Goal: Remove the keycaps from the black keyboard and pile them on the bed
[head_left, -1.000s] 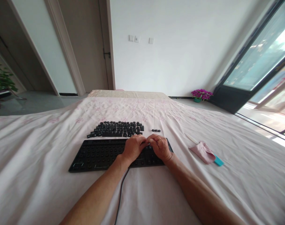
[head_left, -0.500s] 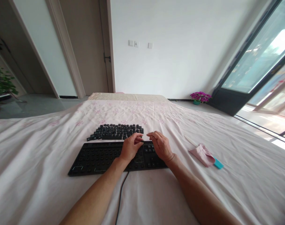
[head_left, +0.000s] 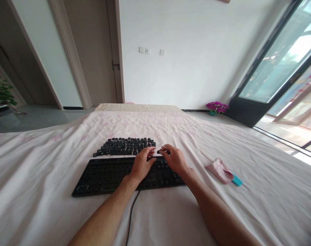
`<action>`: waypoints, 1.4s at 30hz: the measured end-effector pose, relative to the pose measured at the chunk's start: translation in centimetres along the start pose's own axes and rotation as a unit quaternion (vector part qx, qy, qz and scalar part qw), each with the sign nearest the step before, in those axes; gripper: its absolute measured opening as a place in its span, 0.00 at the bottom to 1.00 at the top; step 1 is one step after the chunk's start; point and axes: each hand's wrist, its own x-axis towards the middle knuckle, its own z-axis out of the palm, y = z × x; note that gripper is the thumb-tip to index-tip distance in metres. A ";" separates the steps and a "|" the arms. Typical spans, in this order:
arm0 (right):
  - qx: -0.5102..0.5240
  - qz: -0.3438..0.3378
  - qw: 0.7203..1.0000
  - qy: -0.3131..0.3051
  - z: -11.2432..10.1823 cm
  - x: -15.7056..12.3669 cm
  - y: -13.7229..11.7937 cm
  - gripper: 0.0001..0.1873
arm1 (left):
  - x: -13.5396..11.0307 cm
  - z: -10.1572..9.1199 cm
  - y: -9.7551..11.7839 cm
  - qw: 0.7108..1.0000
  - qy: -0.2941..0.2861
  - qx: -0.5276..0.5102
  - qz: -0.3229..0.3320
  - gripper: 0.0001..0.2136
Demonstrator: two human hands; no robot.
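A black keyboard lies across the cloth, with bare switch positions over its left and middle parts and keys still on its right end. My left hand is over the keyboard's middle, thumb and forefinger apart, with nothing visible between them. Just to its right, my right hand pinches a small black keycap at the back edge of the keyboard. Thin pale wire shows above those fingertips; how it is held is hidden. Behind the keyboard, several loose black keycaps lie in rows.
A pink cloth with a turquoise piece sticking out lies to the right. The keyboard's black cable runs toward me. Everything rests on a wrinkled pale pink tablecloth.
My left thumb and forefinger have parted slightly. My right fingertips have closed, and a black keycap now shows at them. The view has tilted up a little.
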 end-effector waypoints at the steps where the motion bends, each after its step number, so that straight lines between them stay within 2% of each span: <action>1: 0.003 0.021 1.000 0.009 -0.3 0.2 0.2 0.08 | -0.1 0.0 0.1 0.999 -0.006 0.048 0.020 0.19; 6: 0.058 0.091 0.994 0.010 -1.4 0.8 1.5 0.09 | -0.7 0.1 1.4 0.964 -0.068 0.247 0.070 0.11; 11: 0.094 0.132 0.987 -0.002 -1.3 1.2 3.4 0.08 | -1.3 0.4 2.3 0.937 -0.079 0.332 0.068 0.09; 16: 0.086 0.150 0.985 -0.025 -1.1 1.6 5.7 0.09 | -2.3 0.0 2.9 0.933 -0.094 0.338 0.076 0.07; 22: 0.059 0.098 0.991 -0.074 -0.1 1.5 6.9 0.12 | -2.8 -0.2 3.2 0.932 -0.084 0.343 0.077 0.06; 27: 0.008 0.046 0.993 -0.105 0.6 1.7 7.3 0.12 | -2.8 0.0 2.9 0.940 -0.084 0.320 0.081 0.07; 31: -0.015 0.029 0.993 -0.113 0.9 1.9 7.5 0.13 | -2.8 0.0 2.6 0.943 -0.086 0.311 0.075 0.07; 42: -0.074 0.064 0.990 -0.098 0.4 1.7 6.8 0.13 | -2.8 -0.1 2.7 0.941 -0.090 0.314 0.084 0.07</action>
